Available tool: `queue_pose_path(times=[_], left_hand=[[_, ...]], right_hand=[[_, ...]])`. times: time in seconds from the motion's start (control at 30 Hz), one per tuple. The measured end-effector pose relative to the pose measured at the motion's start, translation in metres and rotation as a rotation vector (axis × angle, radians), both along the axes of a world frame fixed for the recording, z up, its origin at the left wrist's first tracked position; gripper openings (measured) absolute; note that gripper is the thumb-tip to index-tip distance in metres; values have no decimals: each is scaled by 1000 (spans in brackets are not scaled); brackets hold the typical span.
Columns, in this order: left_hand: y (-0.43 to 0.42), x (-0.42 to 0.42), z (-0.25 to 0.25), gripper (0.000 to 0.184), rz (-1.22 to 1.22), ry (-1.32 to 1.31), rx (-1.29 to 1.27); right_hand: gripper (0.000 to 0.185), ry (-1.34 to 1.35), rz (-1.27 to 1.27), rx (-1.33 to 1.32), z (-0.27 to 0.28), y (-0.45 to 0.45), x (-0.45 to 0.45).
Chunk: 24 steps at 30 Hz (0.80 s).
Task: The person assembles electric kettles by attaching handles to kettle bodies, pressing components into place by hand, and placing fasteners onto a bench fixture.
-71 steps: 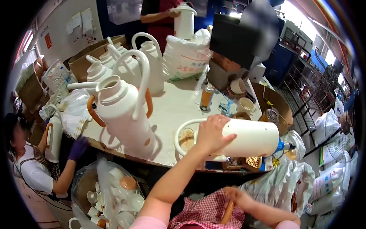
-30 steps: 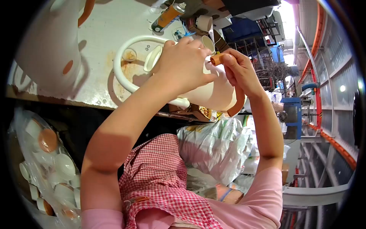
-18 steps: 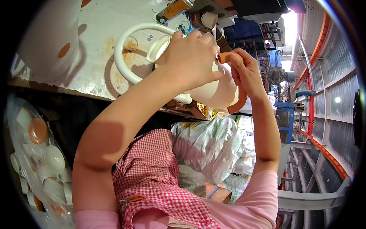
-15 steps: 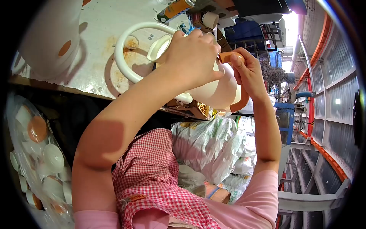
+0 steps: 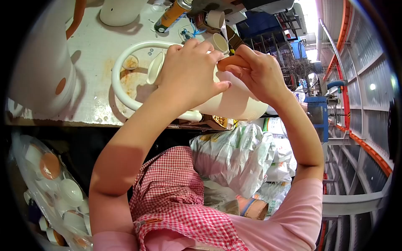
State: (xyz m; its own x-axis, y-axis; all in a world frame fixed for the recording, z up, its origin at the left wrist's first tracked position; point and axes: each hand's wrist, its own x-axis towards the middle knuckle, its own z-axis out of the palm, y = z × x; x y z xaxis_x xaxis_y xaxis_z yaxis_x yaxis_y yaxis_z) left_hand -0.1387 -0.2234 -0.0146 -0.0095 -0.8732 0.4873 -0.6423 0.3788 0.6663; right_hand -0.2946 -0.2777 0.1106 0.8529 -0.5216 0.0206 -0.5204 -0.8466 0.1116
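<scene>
A white plastic jug-like vessel (image 5: 240, 98) lies on its side at the table edge, under my hands. My left hand (image 5: 188, 77) is draped over it, fingers curled across the far side and thumb stretched along the near side. My right hand (image 5: 261, 75) pinches a tan curved handle (image 5: 234, 62) against the upper part of the vessel. Where the handle meets the vessel is partly covered by my fingers. Left of my left hand shows a cream oval rim (image 5: 155, 68). A white curved tube (image 5: 118, 79) loops around that side.
Large white vessels (image 5: 39, 71) with tan spots stand at the left. A spray can (image 5: 172, 16) and a cream cup (image 5: 218, 42) are at the back. An open box of small brass-coloured parts (image 5: 220, 120) sits at the table edge. Below are white sacks (image 5: 234, 157) and a bag of white parts (image 5: 58, 188).
My right hand has turned over the handle, and the handle's lower curve, seen before, is now out of sight. My left hand stays on the vessel. The whole view has shifted somewhat.
</scene>
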Motion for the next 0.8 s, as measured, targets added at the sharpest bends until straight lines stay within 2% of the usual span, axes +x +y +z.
queue_pose_path(times=[0.2,0.6,0.77,0.8], left_hand=[[-4,-3,-5,54,10,30,-67],[-5,0,-1,51,-5,-22,-105],[-8,0,2,50,-40,-36,-182],[-8,0,5,50,-37,-48,-176]], right_hand=[[30,64,-34,-2,5,-1,3],[36,-10,-98,23,-3,0,-3],[38,-189,-158,-12,-21,0,-14],[35,-156,-165,-26,-17,0,-14]])
